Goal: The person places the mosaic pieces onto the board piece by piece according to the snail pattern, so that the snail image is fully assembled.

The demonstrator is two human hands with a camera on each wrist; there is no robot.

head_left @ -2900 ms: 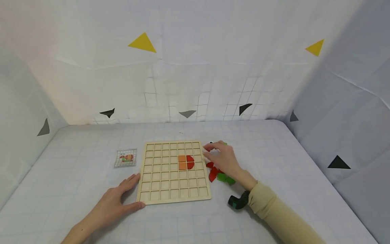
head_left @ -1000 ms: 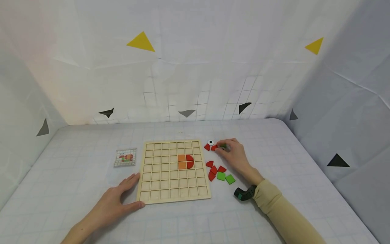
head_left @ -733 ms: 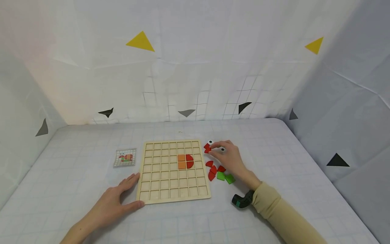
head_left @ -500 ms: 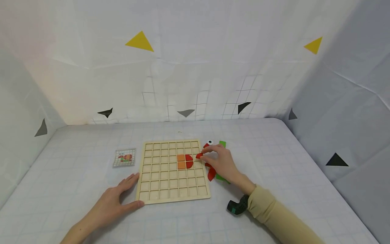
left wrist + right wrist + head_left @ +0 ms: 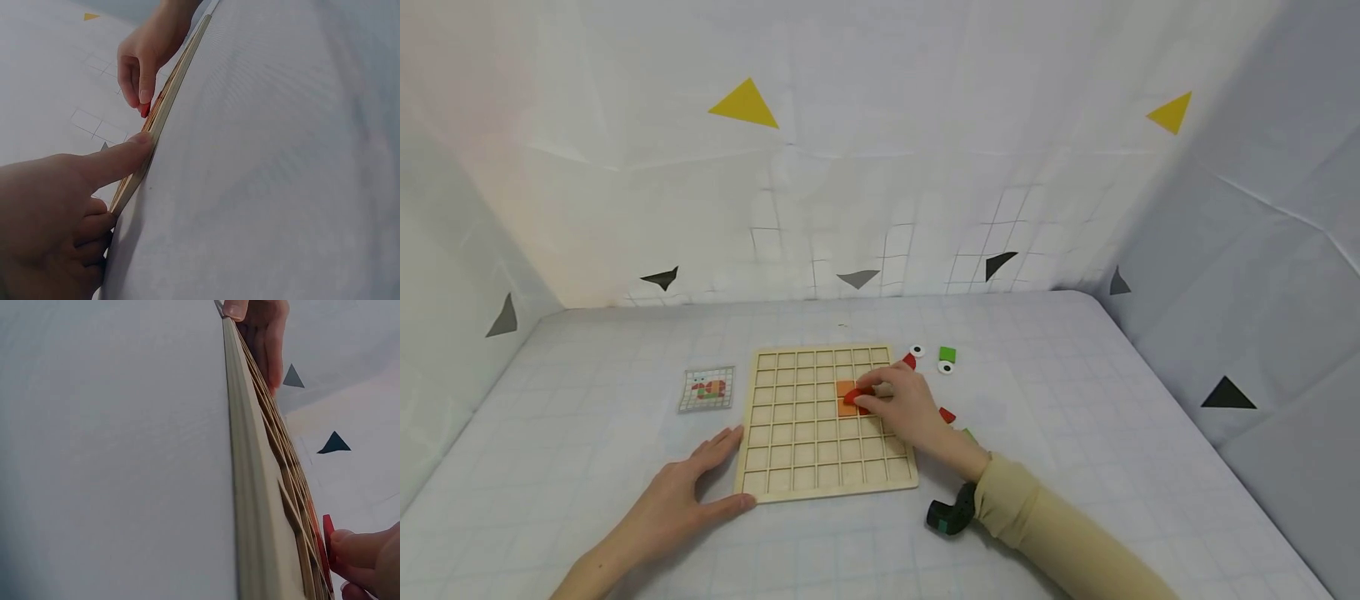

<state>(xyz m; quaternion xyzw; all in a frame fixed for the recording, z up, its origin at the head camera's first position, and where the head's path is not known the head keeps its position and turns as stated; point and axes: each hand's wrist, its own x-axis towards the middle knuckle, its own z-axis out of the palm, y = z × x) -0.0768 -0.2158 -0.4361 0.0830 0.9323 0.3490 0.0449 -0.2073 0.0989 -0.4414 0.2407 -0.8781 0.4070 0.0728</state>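
Observation:
My right hand (image 5: 908,410) pinches a red quarter-circle tile (image 5: 852,397) between thumb and fingertips. It holds the tile tilted, close over the orange squares (image 5: 847,409) on the wooden grid board (image 5: 790,454). The right wrist view has this red tile (image 5: 328,531) at the fingertips, right by the board's surface. Red pieces lying beside the orange squares are mostly hidden by the right hand. My left hand (image 5: 673,500) rests at the board's front left corner, fingers spread. Its thumb (image 5: 128,153) touches the board's edge in the left wrist view.
Left of the board lies a small picture card (image 5: 706,389). Beyond its right edge are two eye tiles, one (image 5: 917,351) near a red piece and another (image 5: 946,367) against a green square (image 5: 947,354). A red tile (image 5: 947,415) lies nearer, partly behind the right forearm.
My right hand has picked up a red quarter-circle tile from the pieces on the right and carried it left over the orange squares. The left hand has stayed at the board's corner.

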